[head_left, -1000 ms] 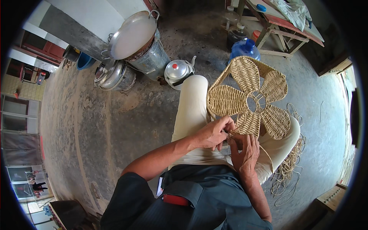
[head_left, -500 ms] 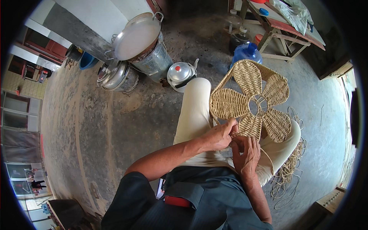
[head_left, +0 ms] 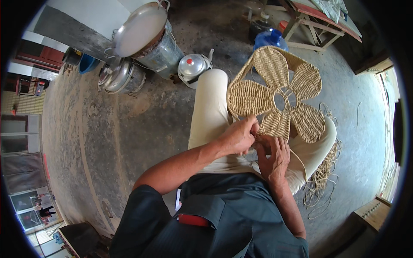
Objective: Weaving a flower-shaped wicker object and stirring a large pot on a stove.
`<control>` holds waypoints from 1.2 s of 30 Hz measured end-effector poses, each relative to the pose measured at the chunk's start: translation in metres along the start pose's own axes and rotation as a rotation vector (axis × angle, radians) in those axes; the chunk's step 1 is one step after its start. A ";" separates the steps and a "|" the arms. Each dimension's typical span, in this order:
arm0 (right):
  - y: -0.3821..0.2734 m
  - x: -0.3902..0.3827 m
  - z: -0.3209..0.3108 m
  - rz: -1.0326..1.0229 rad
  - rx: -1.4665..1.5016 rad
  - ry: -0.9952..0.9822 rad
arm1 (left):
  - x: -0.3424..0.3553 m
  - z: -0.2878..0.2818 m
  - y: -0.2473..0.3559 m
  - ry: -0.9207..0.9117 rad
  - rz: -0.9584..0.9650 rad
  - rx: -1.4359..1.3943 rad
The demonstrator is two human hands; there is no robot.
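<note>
A flower-shaped piece woven from tan straw cord (head_left: 250, 98) rests across my lap, its petals around an open ring and a woven side band along its far edge. My left hand (head_left: 238, 134) is closed in a pinch at the near petal's lower left edge, apparently on the cord; the fingertips partly hide it. Close beside it, my right hand (head_left: 274, 158) has its fingers bent over the near rim of that petal, closed on the woven piece. From under the right hand a loose strand of cord (head_left: 301, 161) curves down over my right thigh.
A heap of loose cord (head_left: 325, 172) lies on the floor beside my right leg. Ahead stand a kettle (head_left: 194, 68), a lidded metal pot (head_left: 122, 77), a wide pan (head_left: 142, 30) on a metal drum stove, and a blue water jug (head_left: 271, 39). A wooden table (head_left: 309, 23) stands at the far right.
The whole scene sits slightly higher and further left in the picture, as the view has tilted. My left hand has shifted slightly away from the petal's edge; the right hand keeps its place.
</note>
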State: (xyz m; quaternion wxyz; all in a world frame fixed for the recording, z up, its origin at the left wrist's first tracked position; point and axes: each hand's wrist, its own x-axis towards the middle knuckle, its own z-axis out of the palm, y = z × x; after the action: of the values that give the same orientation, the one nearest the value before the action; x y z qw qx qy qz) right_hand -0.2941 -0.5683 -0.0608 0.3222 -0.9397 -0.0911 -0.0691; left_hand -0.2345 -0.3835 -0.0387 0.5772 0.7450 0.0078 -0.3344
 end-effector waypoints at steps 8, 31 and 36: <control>0.006 0.000 0.006 0.044 0.101 0.028 | 0.010 0.009 -0.032 0.176 0.264 0.254; 0.017 -0.010 -0.008 0.106 0.372 0.211 | 0.005 0.006 -0.012 0.025 0.015 -0.107; 0.032 -0.039 -0.004 0.239 0.507 0.283 | 0.022 0.010 -0.052 0.251 0.545 0.395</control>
State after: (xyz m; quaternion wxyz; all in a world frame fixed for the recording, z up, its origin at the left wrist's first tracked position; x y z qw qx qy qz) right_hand -0.3255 -0.5999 -0.0840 0.5615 -0.8146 0.0515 -0.1359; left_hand -0.2427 -0.3830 -0.0954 0.4845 0.8522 -0.1851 -0.0689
